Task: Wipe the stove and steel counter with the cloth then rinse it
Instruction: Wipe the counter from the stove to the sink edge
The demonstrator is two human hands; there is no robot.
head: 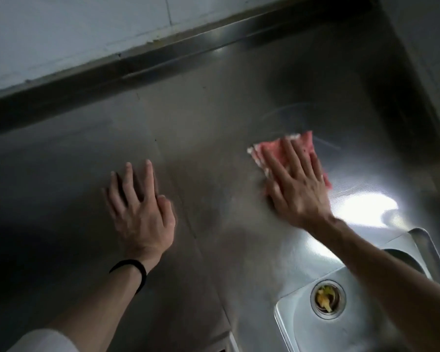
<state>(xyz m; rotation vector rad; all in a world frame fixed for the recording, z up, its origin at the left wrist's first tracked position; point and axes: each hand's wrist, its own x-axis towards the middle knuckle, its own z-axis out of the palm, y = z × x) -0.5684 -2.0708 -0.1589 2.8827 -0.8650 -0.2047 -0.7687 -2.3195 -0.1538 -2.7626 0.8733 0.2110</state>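
A steel desk [214, 110] fills the frame, running back to a raised steel lip under a pale wall [74, 34], with a bright glare [366, 209] on its right side. A sink [297, 321] is set into the desk's near right corner.

The right hand [295, 184] lies palm-down on a pink cloth [304, 143], its fingers [272, 161] straight and spread, pressing rather than gripping. The cloth lies flat on the desk right of centre, beyond the sink, its far edge showing past the fingertips.

The left hand [140, 209] rests flat on bare steel, well apart from the cloth, fingers released and holding nothing.

Yellowish scraps sit in the sink's round drain [328, 299]. A black band [137, 268] circles the left wrist.
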